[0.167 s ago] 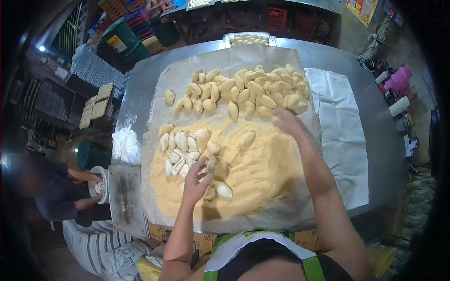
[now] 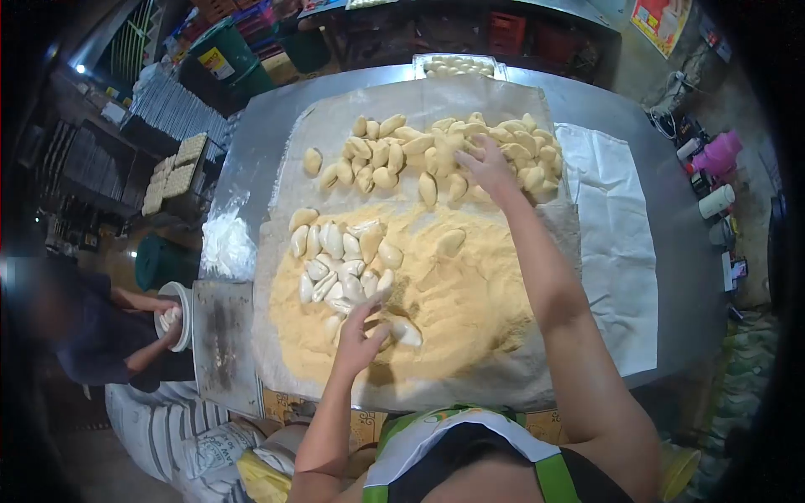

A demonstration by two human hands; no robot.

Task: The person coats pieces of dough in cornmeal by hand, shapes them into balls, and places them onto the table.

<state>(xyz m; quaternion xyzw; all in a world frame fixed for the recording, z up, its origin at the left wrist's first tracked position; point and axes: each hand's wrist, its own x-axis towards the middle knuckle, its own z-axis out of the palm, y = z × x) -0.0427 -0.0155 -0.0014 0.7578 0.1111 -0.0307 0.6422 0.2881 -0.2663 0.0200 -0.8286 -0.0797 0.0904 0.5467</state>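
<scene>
Head view: left grip (image 2: 359, 344) and right grip (image 2: 491, 170) spread among dough pieces (image 2: 332, 241), sack (image 2: 220, 453) with "RAW" lettering.

Bright light (image 2: 80, 69) at upper left; green drum (image 2: 225, 52) near stacked trays (image 2: 178, 113); far counter (image 2: 574, 7), red crate (image 2: 506, 35) beneath; poster (image 2: 661, 23) upper right.

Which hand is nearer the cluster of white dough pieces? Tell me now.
Left. The left hand is right at the near edge of the white dough pieces; the right hand is farther off, beyond and to the right, at the yellow-coated pieces.
</scene>
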